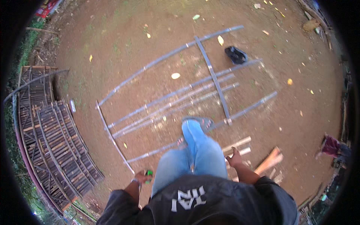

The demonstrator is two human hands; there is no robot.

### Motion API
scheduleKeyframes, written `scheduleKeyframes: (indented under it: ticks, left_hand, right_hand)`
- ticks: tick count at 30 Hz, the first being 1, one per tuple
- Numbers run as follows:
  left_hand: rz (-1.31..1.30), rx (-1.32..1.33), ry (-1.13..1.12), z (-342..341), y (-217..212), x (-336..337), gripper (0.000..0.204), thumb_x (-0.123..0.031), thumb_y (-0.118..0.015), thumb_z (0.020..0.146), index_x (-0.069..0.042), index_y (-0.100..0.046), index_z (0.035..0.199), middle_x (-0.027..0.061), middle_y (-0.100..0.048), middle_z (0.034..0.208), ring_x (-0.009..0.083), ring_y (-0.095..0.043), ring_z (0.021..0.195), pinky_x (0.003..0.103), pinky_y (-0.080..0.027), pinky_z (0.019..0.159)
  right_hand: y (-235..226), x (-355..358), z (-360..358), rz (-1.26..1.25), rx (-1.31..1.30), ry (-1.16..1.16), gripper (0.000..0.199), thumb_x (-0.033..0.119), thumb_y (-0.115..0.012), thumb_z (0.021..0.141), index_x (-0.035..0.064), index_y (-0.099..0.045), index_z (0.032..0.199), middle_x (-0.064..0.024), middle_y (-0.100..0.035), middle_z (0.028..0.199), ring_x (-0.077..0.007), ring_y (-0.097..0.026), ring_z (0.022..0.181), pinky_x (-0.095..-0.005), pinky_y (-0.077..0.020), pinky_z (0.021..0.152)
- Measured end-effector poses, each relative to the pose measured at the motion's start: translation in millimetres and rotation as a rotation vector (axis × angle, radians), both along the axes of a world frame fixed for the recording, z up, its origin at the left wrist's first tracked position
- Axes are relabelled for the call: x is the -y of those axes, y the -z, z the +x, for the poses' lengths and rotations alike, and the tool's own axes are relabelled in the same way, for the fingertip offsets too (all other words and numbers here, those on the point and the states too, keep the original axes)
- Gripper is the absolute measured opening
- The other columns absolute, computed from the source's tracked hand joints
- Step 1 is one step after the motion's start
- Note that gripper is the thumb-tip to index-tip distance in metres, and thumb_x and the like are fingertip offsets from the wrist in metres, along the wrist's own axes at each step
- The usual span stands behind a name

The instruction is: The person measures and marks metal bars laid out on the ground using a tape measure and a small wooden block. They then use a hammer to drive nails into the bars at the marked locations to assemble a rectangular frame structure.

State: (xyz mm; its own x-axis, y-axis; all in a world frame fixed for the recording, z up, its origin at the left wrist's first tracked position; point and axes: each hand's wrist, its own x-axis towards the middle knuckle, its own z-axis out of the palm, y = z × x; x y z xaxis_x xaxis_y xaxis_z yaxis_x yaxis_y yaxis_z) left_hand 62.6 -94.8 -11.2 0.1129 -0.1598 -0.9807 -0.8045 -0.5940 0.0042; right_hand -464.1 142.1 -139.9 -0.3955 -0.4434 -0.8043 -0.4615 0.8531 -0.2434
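My left hand point(141, 176), low on the left side of my legs, is closed on a small bright green object point(149, 176) whose kind I cannot make out. Hanging beside my right thigh, my right hand point(235, 159) has its fingers apart and holds nothing. Pale wooden strips point(243, 142) lie on the ground behind it. In front of me long grey bamboo poles point(157, 99) are laid side by side. A dark crossbar point(213, 77) crosses them on the right, and a thin pole point(110, 135) runs along their left ends.
Bundled bamboo racks point(56, 146) stand at the left. A black item like a shoe or bag point(236, 55) lies near the crossbar. Orange-brown boards point(269, 160) are to my right. Dark red cloth point(330, 146) shows at the right rim. My sandaled foot point(204, 123) is among the poles.
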Motion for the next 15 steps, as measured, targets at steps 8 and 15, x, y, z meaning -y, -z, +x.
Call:
scheduleKeyframes:
  ticks: [8,15]
  left_hand:
    - [-0.241,-0.088,-0.173,-82.7,-70.5,-47.3,0.044,-0.024,-0.084,0.067,-0.002,-0.064,0.1,0.0067,-0.067,0.082,0.0168,-0.064,0.071,0.035,-0.052,0.062]
    - [-0.854,-0.15,0.174,-226.6,-75.8,-17.2,0.082,-0.054,-0.082,0.063,0.004,-0.059,0.116,0.0229,-0.067,0.105,0.0314,-0.065,0.098,0.039,-0.051,0.088]
  right_hand:
    - [-162.6,-242.3,-96.4,0.099,0.092,0.155,0.053,0.026,-0.074,0.079,0.0046,-0.058,0.124,-0.0119,-0.071,0.103,-0.026,-0.068,0.094,-0.0367,-0.0543,0.08]
    - [-212.9,-155.6,-230.0,-0.315,-0.085,0.356,0.021,0.01,-0.064,0.086,0.0003,-0.066,0.104,-0.0088,-0.069,0.086,-0.0161,-0.065,0.079,-0.0288,-0.0515,0.071]
